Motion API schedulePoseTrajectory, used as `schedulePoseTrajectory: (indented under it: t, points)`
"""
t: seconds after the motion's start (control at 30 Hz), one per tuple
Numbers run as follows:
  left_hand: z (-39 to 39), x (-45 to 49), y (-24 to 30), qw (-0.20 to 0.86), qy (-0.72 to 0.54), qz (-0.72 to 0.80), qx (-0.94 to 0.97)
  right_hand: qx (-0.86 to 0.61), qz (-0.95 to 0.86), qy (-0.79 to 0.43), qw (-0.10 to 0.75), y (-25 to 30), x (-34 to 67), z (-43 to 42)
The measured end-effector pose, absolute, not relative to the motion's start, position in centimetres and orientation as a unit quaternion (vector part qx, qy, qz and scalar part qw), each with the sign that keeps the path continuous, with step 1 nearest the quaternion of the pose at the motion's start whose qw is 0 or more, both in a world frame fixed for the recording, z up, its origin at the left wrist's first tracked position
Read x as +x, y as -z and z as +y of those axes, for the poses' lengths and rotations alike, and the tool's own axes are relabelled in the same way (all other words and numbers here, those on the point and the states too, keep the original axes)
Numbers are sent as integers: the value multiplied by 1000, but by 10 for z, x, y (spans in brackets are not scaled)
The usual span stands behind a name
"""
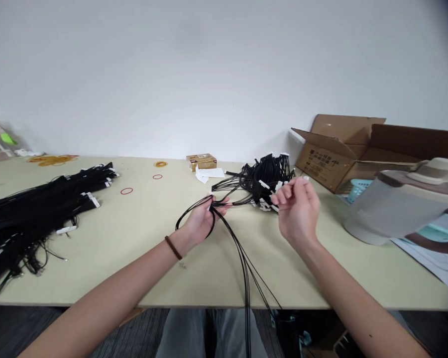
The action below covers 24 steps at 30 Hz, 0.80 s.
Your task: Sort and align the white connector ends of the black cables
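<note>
1. The left hand [198, 218] is closed around the held black cables [242, 254]; they loop beside the wrist and run down over the front edge of the table [153, 278].
2. The right hand [299, 211] is raised to the right of it, the 2 hands apart. Its fingers curl together with a small white piece [306, 178] at the tips; I cannot tell whether it is gripped.
3. Just behind the hands lies a tangled cable pile [267, 174] with white connectors.
4. A larger cable bundle [41, 205] lies at left, near 2 red bands [127, 194].
5. An open cardboard box [326, 166] stands at right, behind a grey jug [392, 204].
</note>
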<state>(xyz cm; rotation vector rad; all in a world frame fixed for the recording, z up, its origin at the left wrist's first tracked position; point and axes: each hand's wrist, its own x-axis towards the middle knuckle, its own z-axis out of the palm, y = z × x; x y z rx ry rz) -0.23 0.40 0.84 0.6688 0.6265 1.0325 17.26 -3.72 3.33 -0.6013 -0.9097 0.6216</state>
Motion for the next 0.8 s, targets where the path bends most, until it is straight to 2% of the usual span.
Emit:
schedulePoseTrajectory:
  t: [0.07, 0.17, 0.27, 0.33, 0.4, 0.5, 0.8]
  points:
    - [2, -2, -9, 776, -466, 288, 312, -310, -409, -225, 828, -36, 182, -33]
    - [1, -2, -8, 778, -458, 280, 327, -376, -475, -3, 796, -34, 186, -35]
    - [1, -2, -6, 782, -449, 258, 347, -376, -623, 234, 645, -27, 180, -41]
    - [1, -2, -4, 781, -445, 238, 368, -345, -700, 323, 536, -21, 175, -43]
    - [1, -2, -2, 777, -442, 226, 387, -330, -731, 374, 466, -16, 171, -43]
    - [1, -2, 0, 774, -436, 208, 411, -335, -736, 411, 420, -11, 169, -40]
    - [0, -2, 4, 768, -423, 184, 444, -348, -729, 435, 399, -11, 168, -38]
